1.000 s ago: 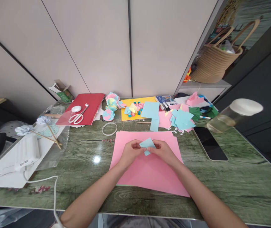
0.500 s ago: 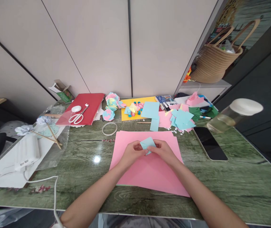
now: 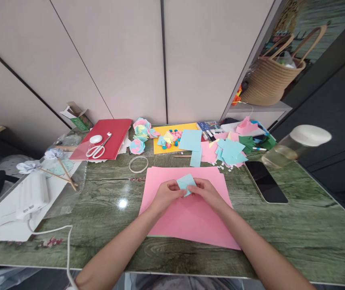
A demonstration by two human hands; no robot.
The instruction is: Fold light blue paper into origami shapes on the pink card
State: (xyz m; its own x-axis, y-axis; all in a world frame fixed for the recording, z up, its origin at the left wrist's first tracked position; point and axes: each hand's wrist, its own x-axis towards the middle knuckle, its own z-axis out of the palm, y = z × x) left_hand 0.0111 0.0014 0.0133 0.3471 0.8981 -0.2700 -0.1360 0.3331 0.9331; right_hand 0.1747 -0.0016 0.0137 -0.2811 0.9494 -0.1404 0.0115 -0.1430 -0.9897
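A small folded piece of light blue paper (image 3: 186,182) is held between both hands, above the pink sheets (image 3: 190,221). My left hand (image 3: 168,193) grips its left side, with the thumb at the lower edge. On the right side, my right hand (image 3: 206,189) pinches it, the thumb lying on its front. The fingers behind the paper are partly hidden. Beyond the hands lie a light blue sheet (image 3: 190,140), a narrower blue strip (image 3: 195,158) and a pile of loose blue squares (image 3: 232,151).
White scissors (image 3: 95,151) rest on a red folder (image 3: 112,135). Folded paper balls (image 3: 137,146) and a ring of tape (image 3: 138,164) are at centre left. To the right are a phone (image 3: 265,182) and a clear bottle (image 3: 281,153). A white power bank (image 3: 33,193) trails a cable.
Both hands keep their hold on the blue paper, with hardly any change in the fingers. The whole view has shifted slightly.
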